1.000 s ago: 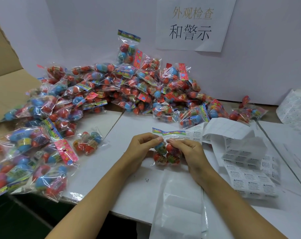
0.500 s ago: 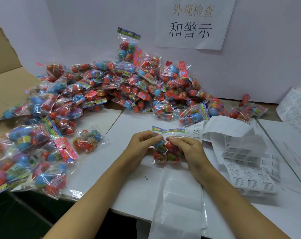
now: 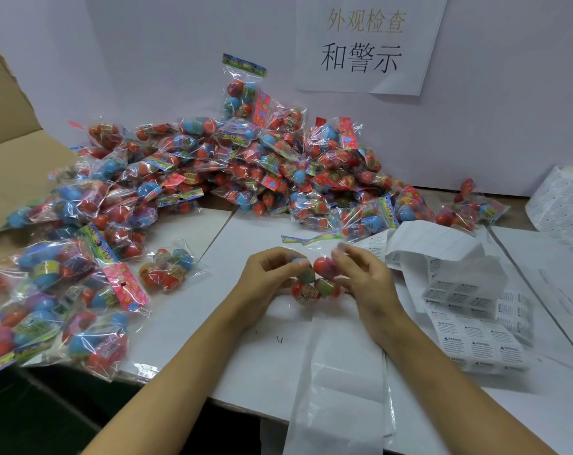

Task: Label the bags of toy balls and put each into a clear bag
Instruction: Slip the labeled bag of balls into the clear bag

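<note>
A small bag of toy balls (image 3: 314, 277), red and green with a colourful header strip, sits at the table's middle between both hands. My left hand (image 3: 272, 274) grips its left side, thumb on a ball. My right hand (image 3: 360, 274) hovers at its right side with fingers spread and blurred; whether it still touches the bag is unclear. A clear bag (image 3: 341, 382) lies flat just below, toward me. Strips of white warning labels (image 3: 469, 326) lie to the right.
A big heap of bagged toy balls (image 3: 245, 165) fills the back and left of the white table (image 3: 186, 310). One loose bag (image 3: 167, 270) lies left of my hands. A label roll (image 3: 564, 205) stands far right. An open cardboard box (image 3: 12, 165) is at the left.
My right hand's fingers have opened and lifted off the bag's top. The left hand keeps its hold; the bag has barely moved.
</note>
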`<state>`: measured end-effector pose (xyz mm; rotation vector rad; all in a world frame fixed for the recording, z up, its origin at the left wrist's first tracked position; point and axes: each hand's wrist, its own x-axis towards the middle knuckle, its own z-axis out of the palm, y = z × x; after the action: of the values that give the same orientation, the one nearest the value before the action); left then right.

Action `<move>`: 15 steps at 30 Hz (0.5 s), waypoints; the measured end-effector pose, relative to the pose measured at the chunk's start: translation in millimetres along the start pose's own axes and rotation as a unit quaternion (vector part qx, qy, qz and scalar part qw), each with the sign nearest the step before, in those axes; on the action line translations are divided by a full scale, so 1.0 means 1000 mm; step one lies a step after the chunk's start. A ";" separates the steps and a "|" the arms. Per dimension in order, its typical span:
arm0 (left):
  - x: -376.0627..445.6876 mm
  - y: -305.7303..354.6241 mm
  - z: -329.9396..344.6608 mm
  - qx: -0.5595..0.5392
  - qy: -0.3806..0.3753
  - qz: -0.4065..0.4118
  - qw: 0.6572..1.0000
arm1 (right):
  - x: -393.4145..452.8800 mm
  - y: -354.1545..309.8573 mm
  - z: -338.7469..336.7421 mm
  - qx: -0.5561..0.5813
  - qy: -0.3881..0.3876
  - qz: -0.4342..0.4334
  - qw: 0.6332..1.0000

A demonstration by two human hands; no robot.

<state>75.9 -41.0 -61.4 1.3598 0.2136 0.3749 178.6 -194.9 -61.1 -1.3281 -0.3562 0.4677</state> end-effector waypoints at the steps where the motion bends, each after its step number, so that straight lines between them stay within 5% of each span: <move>1: 0.000 0.000 -0.001 -0.007 0.010 0.001 1.000 | 0.001 0.000 0.000 0.003 0.023 -0.008 1.000; 4: 0.001 0.000 -0.002 -0.009 0.040 0.019 0.999 | -0.002 0.000 -0.003 -0.061 0.079 -0.080 0.992; 7: 0.001 0.001 -0.001 -0.015 0.069 0.041 0.997 | -0.008 0.000 -0.001 -0.149 0.033 -0.147 0.977; 12: -0.001 0.006 -0.001 -0.050 0.011 0.044 0.998 | -0.012 0.004 0.006 -0.199 -0.084 -0.147 0.965; 15: -0.001 0.006 0.000 -0.049 0.026 0.056 0.997 | -0.007 0.005 0.004 -0.129 -0.055 -0.113 0.984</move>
<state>73.9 -40.5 -55.1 1.2694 0.1597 0.5087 170.1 -194.2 -65.6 -1.4940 -0.6699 0.3123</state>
